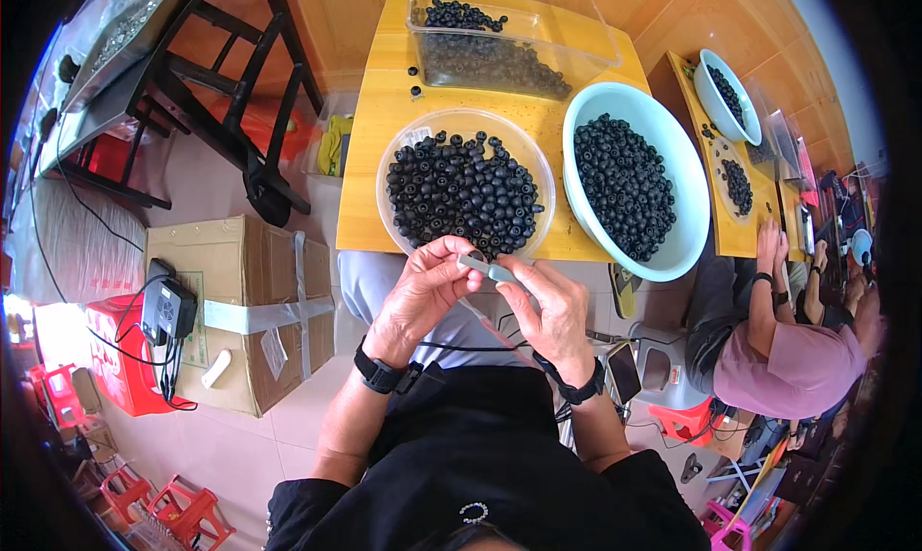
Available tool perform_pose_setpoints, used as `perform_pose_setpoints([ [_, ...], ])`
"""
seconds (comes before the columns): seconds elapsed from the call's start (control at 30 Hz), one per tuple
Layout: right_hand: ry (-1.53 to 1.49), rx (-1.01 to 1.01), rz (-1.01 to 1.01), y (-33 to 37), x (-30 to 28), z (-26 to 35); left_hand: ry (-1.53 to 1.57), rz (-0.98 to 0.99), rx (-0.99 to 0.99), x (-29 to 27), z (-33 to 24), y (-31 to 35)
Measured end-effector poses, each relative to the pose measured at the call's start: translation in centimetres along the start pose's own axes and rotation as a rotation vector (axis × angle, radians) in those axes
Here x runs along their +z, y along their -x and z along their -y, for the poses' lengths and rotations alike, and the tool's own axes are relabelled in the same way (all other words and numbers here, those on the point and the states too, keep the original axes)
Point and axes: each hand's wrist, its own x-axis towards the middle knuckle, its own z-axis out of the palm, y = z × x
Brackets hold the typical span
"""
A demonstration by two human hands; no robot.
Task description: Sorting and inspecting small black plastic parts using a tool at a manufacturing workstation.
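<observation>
My left hand (430, 284) is closed in a pinch at the near edge of a clear round tray (545, 181), on a small black round part mostly hidden by the fingers. My right hand (549, 306) grips the pale blue handle of a small knife (500, 274). The knife's flat grey blade lies against the left fingertips, by the pinched part. Many black round parts (461, 186), some with visible holes, fill the tray just beyond both hands. To the right, a light blue basin (693, 226) holds a large heap of similar parts.
A clear plastic bin (576, 51) with more black parts stands at the table's (370, 167) far side. Two loose parts lie left of it. A taped cardboard box (235, 359) and a black stool (230, 90) are on the left. A co-worker (788, 349) sits at the right.
</observation>
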Motion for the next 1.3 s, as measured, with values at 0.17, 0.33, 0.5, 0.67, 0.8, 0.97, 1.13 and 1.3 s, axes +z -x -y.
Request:
perform_pose_setpoints([
  [0.17,-0.018,0.002,-0.005,0.1,0.1,-0.2,-0.029,-0.003,0.015,0.0,0.1,0.0],
  [0.33,0.005,0.016,-0.064,0.3,0.9,-1.3,-0.022,-0.014,0.022,0.1,0.0,-0.2],
  [0.5,0.119,0.09,-0.141,0.5,0.1,-4.8,-0.019,0.011,0.009,1.2,-0.7,0.5],
  [0.67,0.046,0.123,-0.104,0.5,-0.4,-3.6,0.053,0.017,0.002,0.8,-0.5,0.1],
  [0.8,-0.059,0.149,-0.085,0.2,-0.5,-1.6,0.087,0.041,-0.025,0.5,-0.2,0.0],
  [0.97,-0.07,0.038,-0.027,0.1,-0.7,0.5,0.058,0.039,-0.005,0.4,-0.2,0.3],
  [1.13,-0.029,-0.008,0.001,0.0,-0.4,0.8,0.009,0.046,0.018,0.6,-0.1,0.2],
  [1.3,-0.014,-0.015,0.003,-0.1,-0.3,0.8,-0.013,0.062,0.02,0.4,-0.3,0.3],
])
